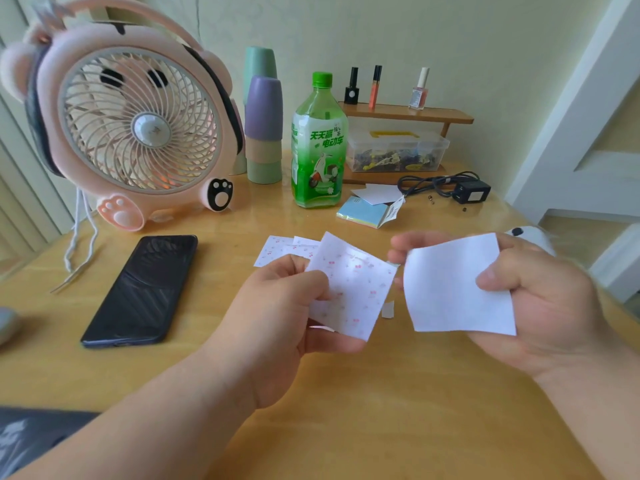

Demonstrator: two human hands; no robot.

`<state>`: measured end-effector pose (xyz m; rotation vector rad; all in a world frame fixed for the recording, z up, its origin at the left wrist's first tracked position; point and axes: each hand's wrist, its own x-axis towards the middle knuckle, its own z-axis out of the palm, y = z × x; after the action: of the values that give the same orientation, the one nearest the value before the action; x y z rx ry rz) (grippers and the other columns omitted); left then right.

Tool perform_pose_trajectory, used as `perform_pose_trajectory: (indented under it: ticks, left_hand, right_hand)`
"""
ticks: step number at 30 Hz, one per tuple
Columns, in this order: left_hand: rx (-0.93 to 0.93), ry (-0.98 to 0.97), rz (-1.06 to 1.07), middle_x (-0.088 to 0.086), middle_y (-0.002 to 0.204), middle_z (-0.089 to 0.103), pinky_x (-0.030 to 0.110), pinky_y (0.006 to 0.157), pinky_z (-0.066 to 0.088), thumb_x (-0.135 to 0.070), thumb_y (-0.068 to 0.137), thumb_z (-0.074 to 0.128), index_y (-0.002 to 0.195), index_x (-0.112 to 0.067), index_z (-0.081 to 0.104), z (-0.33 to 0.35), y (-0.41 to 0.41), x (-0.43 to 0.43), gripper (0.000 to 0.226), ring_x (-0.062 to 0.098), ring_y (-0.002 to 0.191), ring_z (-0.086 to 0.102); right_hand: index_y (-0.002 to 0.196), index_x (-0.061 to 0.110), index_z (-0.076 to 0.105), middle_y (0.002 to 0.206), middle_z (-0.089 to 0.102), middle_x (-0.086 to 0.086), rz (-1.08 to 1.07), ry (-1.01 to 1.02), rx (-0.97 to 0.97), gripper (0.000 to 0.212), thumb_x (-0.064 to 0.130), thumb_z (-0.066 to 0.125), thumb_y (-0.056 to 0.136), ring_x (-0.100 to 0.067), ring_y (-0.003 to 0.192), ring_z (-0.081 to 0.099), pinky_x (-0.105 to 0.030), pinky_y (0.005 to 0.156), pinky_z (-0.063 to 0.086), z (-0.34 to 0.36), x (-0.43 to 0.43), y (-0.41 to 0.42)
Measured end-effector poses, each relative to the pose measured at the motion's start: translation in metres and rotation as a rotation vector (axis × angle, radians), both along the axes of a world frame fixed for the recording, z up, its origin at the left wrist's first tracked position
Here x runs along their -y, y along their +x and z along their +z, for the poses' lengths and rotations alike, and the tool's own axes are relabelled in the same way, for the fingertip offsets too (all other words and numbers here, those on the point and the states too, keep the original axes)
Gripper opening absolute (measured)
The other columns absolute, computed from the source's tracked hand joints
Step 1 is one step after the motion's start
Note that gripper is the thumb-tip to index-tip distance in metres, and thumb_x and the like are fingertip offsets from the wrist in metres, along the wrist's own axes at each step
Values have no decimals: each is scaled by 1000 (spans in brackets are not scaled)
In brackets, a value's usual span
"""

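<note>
Head view: the left hand [287,306] pinches the cherry-print sheet [353,285] at its left edge, thumb on top, fingers under. Sheet is held just above the table [346,427], tilted, one corner pointing down. Beside it the right hand [540,306] pinches the white sheet [453,289] at its right edge w/ thumb in front, fingers behind; it bows a bit. The 2 sheets are near each other, not touching afaict. More printed sheets [280,249] lie flat on the table behind the left hand, and a small scrap [388,309] shows btw the two held ones. Handling, my guess: both v. light, thin, floppy, so they'd crease or tear easily; prob not slippery. Best held by edge or corner w/ a light pinch, no squeezing mid-sheet. The fan [135,123] close by cd lift loose ones if running; can't tell if it is.
</note>
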<state>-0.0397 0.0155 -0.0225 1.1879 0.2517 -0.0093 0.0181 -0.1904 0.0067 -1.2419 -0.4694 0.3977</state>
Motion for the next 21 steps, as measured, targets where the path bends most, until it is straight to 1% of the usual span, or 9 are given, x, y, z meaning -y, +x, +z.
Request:
perform_pose_trajectory:
  ticks: [4,7,9,11,13,15,16,19,21]
  left_hand:
    - [9,52,18,24,96,73,35,55,59,7,87,65,90,-3,60,-4,2,-2,12,39,68,70]
    - [40,91,25,21,87,72,32,55,58,2,85,72,89,-1,64,-4,3,-3,10,34,59,64]
    - [42,103,31,24,89,70,31,55,58,0,83,75,88,1,67,-5,4,-3,9,33,55,62]
    - [39,98,42,30,96,70,31,56,58,-1,82,76,90,5,69,-6,4,-3,12,34,57,63]
    - [32,96,41,35,104,68,32,59,59,-3,83,77,91,5,70,-6,4,-3,13,36,62,65]
    - [33,87,32,32,99,71,33,62,60,-5,82,78,82,-3,73,-5,3,-2,5,35,64,65]
    - [35,88,30,29,94,72,34,63,60,-7,83,78,77,-7,74,-6,3,-2,7,34,63,66]
    - [38,87,26,24,89,72,37,67,61,-12,83,79,68,-13,74,-6,3,-2,16,31,64,66]
    - [45,88,27,26,91,72,37,68,61,-13,83,79,68,-13,74,-5,3,-1,16,32,66,67]
  right_hand:
    - [70,6,75,86,69,-13,-51,84,-32,38,21,55,41,-28,79,67,-33,66,57,5,2,4]
    - [62,11,59,79,55,-9,-58,166,-30,25,25,61,41,-27,74,54,-35,74,48,6,4,10]
    - [58,13,52,74,49,-9,-70,214,-58,20,23,61,43,-26,72,49,-33,73,53,7,3,11]
    - [55,12,52,70,45,-9,-73,235,-82,15,24,60,49,-26,69,47,-32,71,56,7,2,10]
    - [55,10,58,69,50,-10,-72,226,-96,24,33,63,61,-26,67,51,-34,70,55,7,3,11]
    - [55,9,64,70,57,-9,-71,213,-132,40,45,62,73,-25,65,57,-34,66,52,5,6,14]
    - [56,9,64,70,59,-8,-69,210,-135,40,45,66,73,-24,64,59,-33,63,51,5,6,16]
    - [63,13,62,70,59,-5,-54,174,-88,25,20,85,57,-20,61,58,-28,56,50,4,8,16]
    - [75,15,62,72,59,-4,-84,98,-67,20,2,71,63,-19,60,61,-27,50,51,4,10,16]
